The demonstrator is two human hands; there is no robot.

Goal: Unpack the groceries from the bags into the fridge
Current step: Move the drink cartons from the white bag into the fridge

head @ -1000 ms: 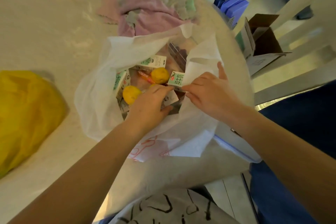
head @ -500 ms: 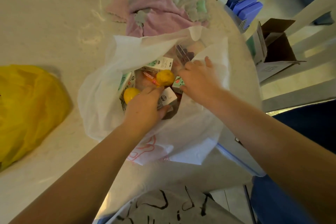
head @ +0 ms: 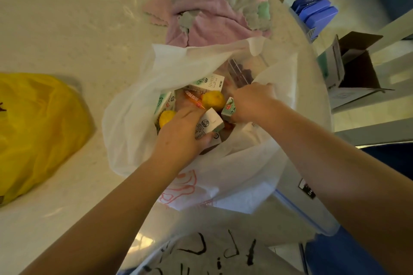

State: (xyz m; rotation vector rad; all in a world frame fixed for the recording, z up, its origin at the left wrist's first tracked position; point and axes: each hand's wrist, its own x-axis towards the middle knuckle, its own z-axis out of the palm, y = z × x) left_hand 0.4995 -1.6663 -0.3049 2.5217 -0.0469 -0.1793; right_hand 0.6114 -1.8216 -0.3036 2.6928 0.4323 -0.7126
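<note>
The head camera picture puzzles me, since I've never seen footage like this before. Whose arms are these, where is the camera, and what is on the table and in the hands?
No machine here: a person wears a camera on the head, looking down at their own arms. Both hands reach into an open white plastic bag on a pale table. The left hand grips a small white carton; the right hand holds a green carton. Two yellow fruits lie among more cartons. Nearby are a yellow bag and pink cloth.
</note>
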